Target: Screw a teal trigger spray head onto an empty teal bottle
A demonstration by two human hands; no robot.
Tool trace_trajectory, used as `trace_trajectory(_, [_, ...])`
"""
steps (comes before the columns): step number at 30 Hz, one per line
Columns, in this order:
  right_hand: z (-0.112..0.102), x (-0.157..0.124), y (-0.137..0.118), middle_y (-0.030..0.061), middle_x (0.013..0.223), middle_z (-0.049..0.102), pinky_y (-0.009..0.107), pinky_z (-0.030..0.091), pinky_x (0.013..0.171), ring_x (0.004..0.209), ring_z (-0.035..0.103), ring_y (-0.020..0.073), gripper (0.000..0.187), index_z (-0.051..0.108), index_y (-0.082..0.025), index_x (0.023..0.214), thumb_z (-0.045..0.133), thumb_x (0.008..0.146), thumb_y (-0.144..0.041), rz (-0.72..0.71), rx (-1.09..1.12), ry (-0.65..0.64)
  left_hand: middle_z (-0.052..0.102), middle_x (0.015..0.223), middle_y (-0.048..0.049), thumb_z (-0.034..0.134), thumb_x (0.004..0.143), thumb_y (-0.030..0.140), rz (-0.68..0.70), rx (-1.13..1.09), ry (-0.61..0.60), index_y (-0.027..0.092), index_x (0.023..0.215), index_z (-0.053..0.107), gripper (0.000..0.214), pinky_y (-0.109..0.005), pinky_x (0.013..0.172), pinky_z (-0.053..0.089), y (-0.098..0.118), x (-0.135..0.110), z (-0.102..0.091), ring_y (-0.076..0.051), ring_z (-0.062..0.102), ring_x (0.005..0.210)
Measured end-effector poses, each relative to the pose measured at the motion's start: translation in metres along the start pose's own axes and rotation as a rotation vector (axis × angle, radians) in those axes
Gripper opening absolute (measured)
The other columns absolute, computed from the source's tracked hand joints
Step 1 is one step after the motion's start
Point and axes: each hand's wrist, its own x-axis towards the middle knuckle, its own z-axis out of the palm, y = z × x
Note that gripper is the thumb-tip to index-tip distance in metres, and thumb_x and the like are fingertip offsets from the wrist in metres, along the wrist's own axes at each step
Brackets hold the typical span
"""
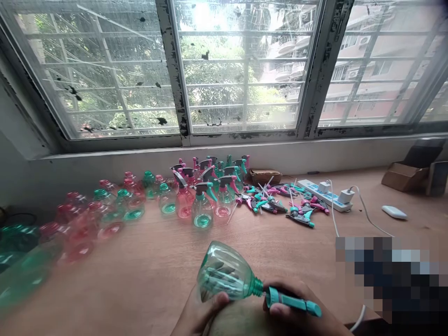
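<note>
A person works at a wooden desk (157, 280) below a window (241, 70), with a jumbled pile of loose spray heads (273, 206), pink, teal and black, as the point to measure from. Nearer the person than the pile, a clear green bottle (227, 273) lies tipped in the left hand (206, 308), its neck toward the right. The left thumb presses on the bottle's side; the other fingers are mostly hidden behind it, so how they sit cannot be told. The right hand (296, 285), also on the person's side of the pile, pinches a teal spray head (290, 301) between thumb and fingers, its collar just beside the bottle's mouth. The collar is not seated on the neck, so this bottle looks part-way through.

Just left of the pile and behind it stands a tight group of upright bottles with heads (203, 212), pink and green; these appear done. Farther left, a long spread of bare bottles (131, 205), also pink and green, shows open necks without heads; these appear to be left. Those farthest from the pile are too blurred to count. Judging by the many bare bottles and the well-stocked pile, a good share of the work seems undone. Right of the pile lies a white power strip (325, 193) with plugs in it.
</note>
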Motion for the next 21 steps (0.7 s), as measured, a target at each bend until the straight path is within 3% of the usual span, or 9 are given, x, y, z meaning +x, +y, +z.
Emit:
trace_trajectory(3, [-0.001,0.002,0.004,0.0036,0.091,0.080,0.034,0.049,0.073,0.081,0.068,0.0268,0.025,0.077,-0.029,0.100,0.075,0.080,-0.044,-0.004,0.075,0.015,0.078,0.114,-0.0141,0.093,0.059,0.038,0.039,0.061,0.059,0.019,0.140,0.052,0.092,-0.048,0.104,0.048,0.003,0.002,-0.007,-0.041,0.065,0.119])
trace_trajectory(6, [0.000,0.004,0.002,0.0022,0.098,0.078,0.032,0.049,0.073,0.081,0.067,0.0239,0.029,0.073,-0.029,0.104,0.079,0.077,-0.038,-0.008,0.225,0.003,0.067,0.137,-0.0151,0.095,0.057,0.027,0.132,0.090,0.155,0.023,0.148,0.037,0.107,-0.044,0.105,0.048,0.004,0.002,-0.012,-0.039,0.060,0.127])
trace_trajectory(8, [0.001,0.005,-0.001,0.0017,0.099,0.075,0.032,0.049,0.077,0.087,0.066,0.0244,0.030,0.070,-0.028,0.103,0.082,0.076,-0.034,-0.014,0.229,0.018,0.056,0.149,-0.0146,0.095,0.057,0.024,0.137,0.094,0.143,0.027,0.151,0.027,0.116,-0.044,0.111,0.043,0.003,0.000,-0.015,-0.037,0.054,0.135])
trace_trajectory(11, [0.001,0.007,-0.004,0.0009,0.093,0.071,0.032,0.047,0.077,0.089,0.064,0.0243,0.027,0.065,-0.026,0.094,0.083,0.075,-0.031,0.009,0.185,0.044,0.048,0.155,-0.0165,0.094,0.058,0.042,0.149,0.190,0.062,0.025,0.153,0.026,0.117,-0.049,0.121,0.031,0.002,-0.003,-0.017,-0.039,0.044,0.142])
trace_trajectory(14, [0.002,0.008,0.000,0.0000,0.086,0.069,0.030,0.046,0.070,0.082,0.061,0.0225,0.025,0.065,-0.024,0.089,0.083,0.074,-0.033,0.034,0.195,0.069,0.040,0.160,-0.0192,0.074,0.070,0.069,0.181,0.326,0.098,0.020,0.149,0.034,0.102,-0.054,0.125,0.020,0.003,-0.005,-0.020,-0.041,0.034,0.148])
trace_trajectory(16, [0.002,0.009,0.005,-0.0011,0.084,0.069,0.029,0.045,0.069,0.079,0.060,0.0210,0.025,0.067,-0.024,0.089,0.084,0.074,-0.034,0.039,0.217,0.090,0.039,0.159,-0.0208,0.067,0.075,0.070,0.175,0.348,0.111,0.019,0.145,0.036,0.092,-0.055,0.123,0.026,0.006,-0.005,-0.022,-0.040,0.034,0.148])
trace_trajectory(19, [0.004,0.009,0.010,-0.0053,0.077,0.065,0.025,0.042,0.063,0.070,0.055,0.0156,0.025,0.069,-0.025,0.090,0.085,0.073,-0.035,0.062,0.310,0.109,0.039,0.159,-0.0201,0.071,0.077,0.064,0.189,0.312,0.022,0.020,0.143,0.034,0.087,-0.047,0.118,0.039,0.009,-0.008,-0.022,-0.038,0.035,0.149])
trace_trajectory(21, [0.005,0.008,0.011,-0.0068,0.073,0.063,0.023,0.039,0.059,0.064,0.052,0.0129,0.025,0.070,-0.026,0.091,0.085,0.074,-0.037,0.054,0.384,0.120,0.040,0.160,-0.0186,0.070,0.079,0.064,0.172,0.328,-0.027,0.021,0.144,0.031,0.087,-0.044,0.117,0.041,0.010,-0.009,-0.020,-0.037,0.029,0.152])
